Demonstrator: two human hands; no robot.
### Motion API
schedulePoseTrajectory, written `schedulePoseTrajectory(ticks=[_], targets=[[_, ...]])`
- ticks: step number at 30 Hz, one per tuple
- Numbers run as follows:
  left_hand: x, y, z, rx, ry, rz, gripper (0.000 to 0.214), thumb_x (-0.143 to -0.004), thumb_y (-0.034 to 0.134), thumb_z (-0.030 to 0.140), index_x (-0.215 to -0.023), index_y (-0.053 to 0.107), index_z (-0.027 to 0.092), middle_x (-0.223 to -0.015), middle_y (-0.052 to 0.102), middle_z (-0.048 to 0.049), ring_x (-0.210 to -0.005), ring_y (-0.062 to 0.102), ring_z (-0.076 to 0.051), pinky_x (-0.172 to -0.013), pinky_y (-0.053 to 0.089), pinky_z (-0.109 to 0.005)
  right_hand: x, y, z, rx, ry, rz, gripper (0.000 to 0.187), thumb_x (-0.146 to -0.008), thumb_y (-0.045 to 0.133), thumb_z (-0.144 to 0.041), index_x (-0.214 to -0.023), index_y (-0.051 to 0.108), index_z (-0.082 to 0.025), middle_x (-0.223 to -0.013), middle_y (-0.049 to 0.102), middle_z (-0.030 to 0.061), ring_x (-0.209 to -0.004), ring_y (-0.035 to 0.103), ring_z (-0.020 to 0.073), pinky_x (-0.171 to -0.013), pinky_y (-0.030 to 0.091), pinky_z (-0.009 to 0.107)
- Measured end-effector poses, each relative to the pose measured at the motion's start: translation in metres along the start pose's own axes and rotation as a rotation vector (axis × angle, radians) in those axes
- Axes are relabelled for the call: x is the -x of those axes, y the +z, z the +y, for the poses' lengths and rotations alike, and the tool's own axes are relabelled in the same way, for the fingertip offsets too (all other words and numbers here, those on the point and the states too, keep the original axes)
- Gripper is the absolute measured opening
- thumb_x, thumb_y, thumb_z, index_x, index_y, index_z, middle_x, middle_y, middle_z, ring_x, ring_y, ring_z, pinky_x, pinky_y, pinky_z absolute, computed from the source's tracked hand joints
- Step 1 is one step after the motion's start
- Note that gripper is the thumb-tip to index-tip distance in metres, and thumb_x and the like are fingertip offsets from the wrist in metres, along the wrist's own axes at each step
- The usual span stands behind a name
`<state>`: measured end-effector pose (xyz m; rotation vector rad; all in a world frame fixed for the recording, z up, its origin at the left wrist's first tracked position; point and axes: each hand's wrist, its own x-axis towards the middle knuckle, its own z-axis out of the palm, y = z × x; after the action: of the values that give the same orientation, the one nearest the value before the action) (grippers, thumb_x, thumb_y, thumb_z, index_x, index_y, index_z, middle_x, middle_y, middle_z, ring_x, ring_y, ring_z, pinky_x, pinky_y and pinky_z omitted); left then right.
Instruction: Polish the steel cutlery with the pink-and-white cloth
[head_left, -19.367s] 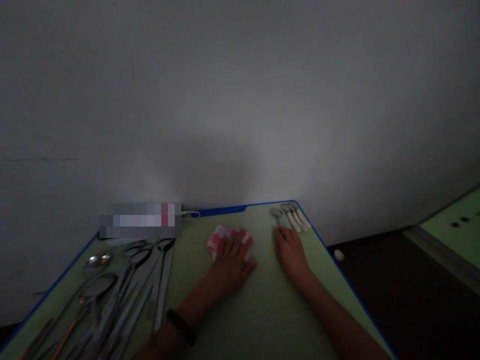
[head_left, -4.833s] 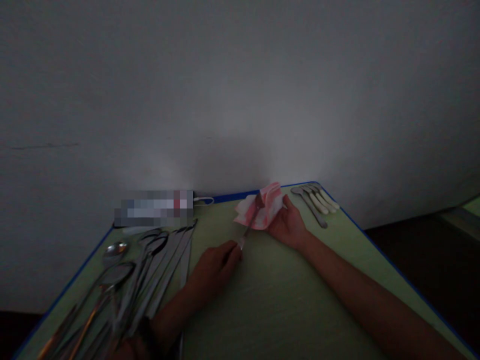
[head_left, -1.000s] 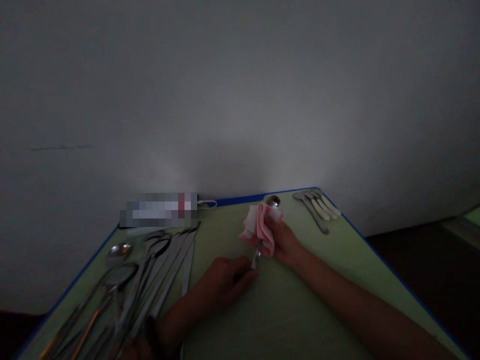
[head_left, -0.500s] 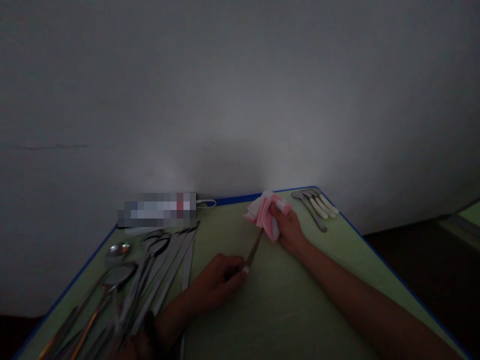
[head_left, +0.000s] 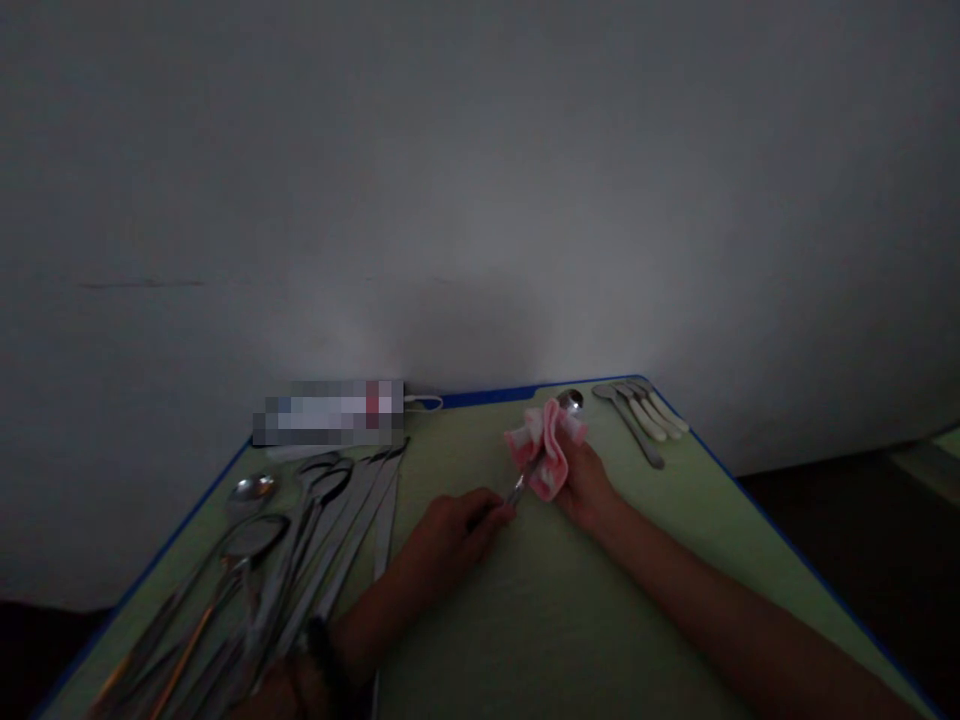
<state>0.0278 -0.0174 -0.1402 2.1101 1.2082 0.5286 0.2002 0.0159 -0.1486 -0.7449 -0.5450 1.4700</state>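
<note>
My left hand (head_left: 459, 525) is closed around the handle end of a metal spoon (head_left: 571, 400), whose bowl pokes out beyond the cloth near the table's far edge. Around the spoon's shaft my right hand (head_left: 589, 485) grips a pink and white cloth (head_left: 546, 450). Both hands rest low over the green table (head_left: 570, 610). The scene is dim.
A pile of several metal spoons and utensils (head_left: 285, 540) lies at the left. A row of several white-handled spoons (head_left: 645, 412) lies at the far right corner. A white cable (head_left: 424, 402) sits by the back wall. The table has a blue edge.
The cloth in my right hand has slid back down the spoon's shaft, so the bowl shows again. My left hand keeps hold of the handle.
</note>
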Motion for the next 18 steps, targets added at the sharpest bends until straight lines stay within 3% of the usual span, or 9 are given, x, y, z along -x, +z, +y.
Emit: schedulePoseTrajectory(ticks=[5,11,15,18], targets=[[-0.002,0.002,0.001,0.096,-0.047,0.080,0.022,-0.074,0.061,0.038,-0.080,0.052,0.019,-0.058,0.052,0.0061,-0.053,0.049,-0.012,-0.050,0.033,-0.021,0.013,0.006,0.003,0.198,-0.015,-0.035,0.039,-0.072,0.059,-0.051,-0.087,0.058,-0.015,-0.078,0.065,0.0046,-0.064,0.060,0.0148,-0.055,0.050,0.025],[-0.003,0.001,0.001,0.352,-0.078,0.300,0.020,-0.087,0.040,0.040,-0.085,0.043,0.020,-0.063,0.044,0.0061,-0.050,0.041,-0.009,-0.047,0.033,-0.020,0.013,0.003,0.001,0.483,-0.137,-0.115,0.041,-0.078,0.051,-0.052,-0.098,0.055,-0.017,-0.067,0.057,0.0001,-0.050,0.053,0.0121,-0.041,0.044,0.023],[-0.004,0.002,-0.002,0.554,-0.096,0.401,0.027,-0.090,0.033,0.043,-0.107,0.036,0.021,-0.065,0.039,0.0076,-0.046,0.035,-0.008,-0.043,0.030,-0.018,0.012,0.003,-0.008,0.899,-0.311,-0.249,0.030,-0.084,0.045,-0.041,-0.091,0.058,-0.016,-0.075,0.061,0.0036,-0.065,0.057,0.0151,-0.058,0.048,0.027],[-0.004,0.001,-0.002,0.672,-0.095,0.383,0.036,-0.090,0.030,0.047,-0.116,0.030,0.022,-0.066,0.040,0.0074,-0.046,0.036,-0.008,-0.042,0.030,-0.017,0.014,0.005,-0.020,1.326,-0.426,-0.535,0.018,-0.082,0.049,-0.028,-0.091,0.060,-0.016,-0.086,0.064,0.0058,-0.079,0.058,0.0170,-0.074,0.043,0.028]])
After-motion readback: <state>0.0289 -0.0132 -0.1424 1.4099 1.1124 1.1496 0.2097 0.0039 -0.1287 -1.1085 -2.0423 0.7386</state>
